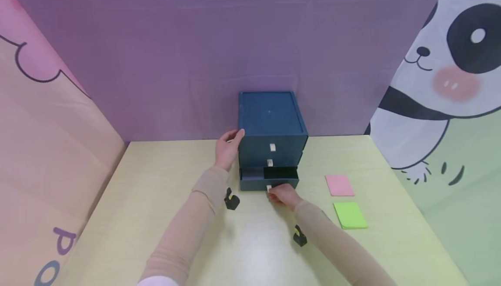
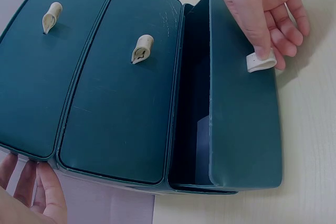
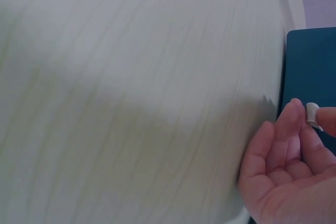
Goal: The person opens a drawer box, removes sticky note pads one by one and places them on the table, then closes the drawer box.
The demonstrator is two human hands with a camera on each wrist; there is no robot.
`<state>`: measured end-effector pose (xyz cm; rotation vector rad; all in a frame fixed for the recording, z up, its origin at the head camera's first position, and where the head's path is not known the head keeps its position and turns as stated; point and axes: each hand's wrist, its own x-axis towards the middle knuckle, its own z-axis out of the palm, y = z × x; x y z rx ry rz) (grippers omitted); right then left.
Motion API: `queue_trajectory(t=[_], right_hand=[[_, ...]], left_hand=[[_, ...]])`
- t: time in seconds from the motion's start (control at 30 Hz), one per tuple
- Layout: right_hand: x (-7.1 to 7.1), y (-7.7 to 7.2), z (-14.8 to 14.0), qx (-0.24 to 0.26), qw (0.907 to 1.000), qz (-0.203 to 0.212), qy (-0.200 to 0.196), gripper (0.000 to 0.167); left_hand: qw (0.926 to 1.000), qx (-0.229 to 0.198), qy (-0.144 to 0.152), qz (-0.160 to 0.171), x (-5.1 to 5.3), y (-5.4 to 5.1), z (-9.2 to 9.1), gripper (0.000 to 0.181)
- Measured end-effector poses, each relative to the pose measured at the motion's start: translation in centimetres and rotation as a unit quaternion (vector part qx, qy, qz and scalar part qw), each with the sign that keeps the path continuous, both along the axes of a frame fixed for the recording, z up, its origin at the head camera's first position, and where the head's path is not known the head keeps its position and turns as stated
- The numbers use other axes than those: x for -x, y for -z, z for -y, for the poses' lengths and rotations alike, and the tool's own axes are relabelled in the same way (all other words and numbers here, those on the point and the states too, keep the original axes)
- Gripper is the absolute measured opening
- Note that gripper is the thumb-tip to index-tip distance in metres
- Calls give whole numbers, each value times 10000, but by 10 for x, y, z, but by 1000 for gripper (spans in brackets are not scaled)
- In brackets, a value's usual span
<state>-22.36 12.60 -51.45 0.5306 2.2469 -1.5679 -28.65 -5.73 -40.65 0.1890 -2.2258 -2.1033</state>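
A dark blue cabinet with three drawers stands against the purple backdrop. Its bottom drawer is pulled partly out, while the upper two sit closed. My right hand pinches the small whitish pull tab on that drawer's front between thumb and fingers. On the cabinet's left side rests my left hand, fingertips touching the side near the front corner. Inside the bottom drawer, the left wrist view shows a paler patch; I cannot tell what it is.
A pink sticky-note pad and a green sticky-note pad lie on the pale wooden table, right of the cabinet. Printed cloths hang at both sides, and a purple cloth hangs behind.
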Motion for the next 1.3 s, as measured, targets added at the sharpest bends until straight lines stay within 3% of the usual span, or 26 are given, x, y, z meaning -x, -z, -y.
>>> queue_trajectory(t=[0.4,1.3], right_hand=[[-4,-3,-3,121,9997,-131,-159,24],[-15,-9,-5,-194,9984,-63,-532,23]], left_hand=[[10000,-16,0,-20,1,-2,0,48],[10000,-62,13,41,0,-1,0,47]])
